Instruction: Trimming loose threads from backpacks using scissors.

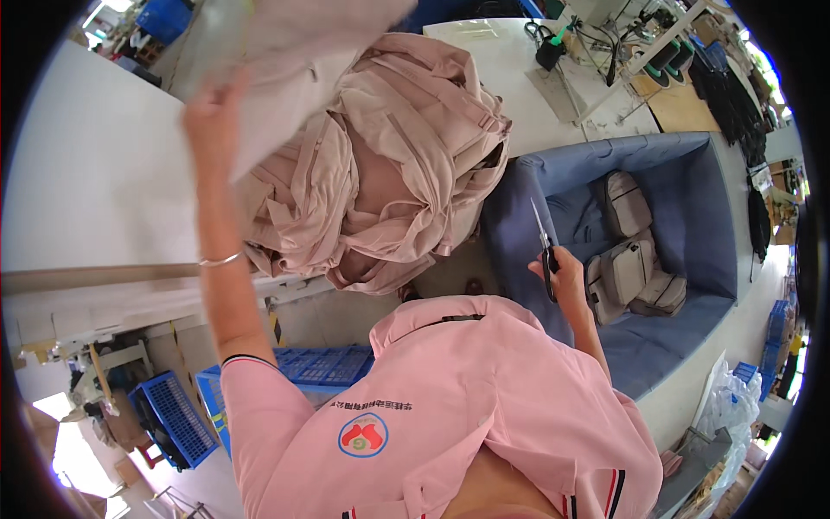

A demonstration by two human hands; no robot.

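At the upper left, my left hand (216, 108) is closed on the edge of a pale pinkish fabric piece (290, 65). Motion smears both the hand and the fabric, so the piece's exact kind is unclear. My right hand (566, 277) grips a pair of scissors (547, 251) by the black handles, its blades pointing up and away from me. Between my hands lies a heap of dusty-pink bags (380, 164) with straps and buckles, bulging over the near edge of the white table (95, 182).
To the right stands a blue fabric-lined bin (553, 177) holding several small grey-beige bags (627, 272). Behind it, a worktable (484, 52) carries thread spools (670, 60) and another pair of scissors (545, 43). Blue plastic crates (173, 419) stand at lower left.
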